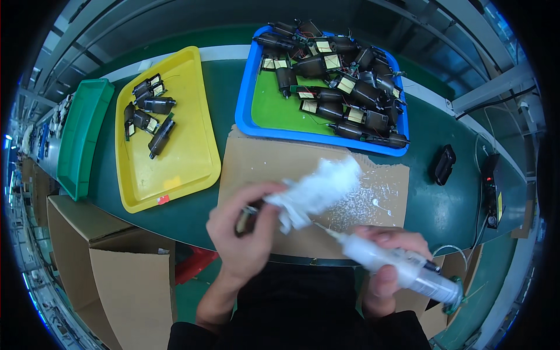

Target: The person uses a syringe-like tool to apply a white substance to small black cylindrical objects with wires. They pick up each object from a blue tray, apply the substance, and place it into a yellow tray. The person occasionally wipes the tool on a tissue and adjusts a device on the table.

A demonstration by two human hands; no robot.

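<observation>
My left hand (242,230) is closed, pinching a crumpled white tissue (326,184) that is blurred by motion. Inside its curled fingers shows a small dark part (246,220), mostly hidden, whose kind I cannot tell. My right hand (396,248) wraps round a clear dispensing syringe (382,262) with whitish contents. Its thin nozzle points up and left, toward the tissue's lower edge. Under both hands lies a cardboard sheet (256,160), spotted with white drops and smears on its right half.
Behind the cardboard, a blue tray (248,116) holds many dark cylindrical parts with wires. A yellow tray (169,181) with several similar parts lies left, beside a green tray (76,157). A black case (444,165) sits right. Cardboard boxes (131,280) stand below the left table edge.
</observation>
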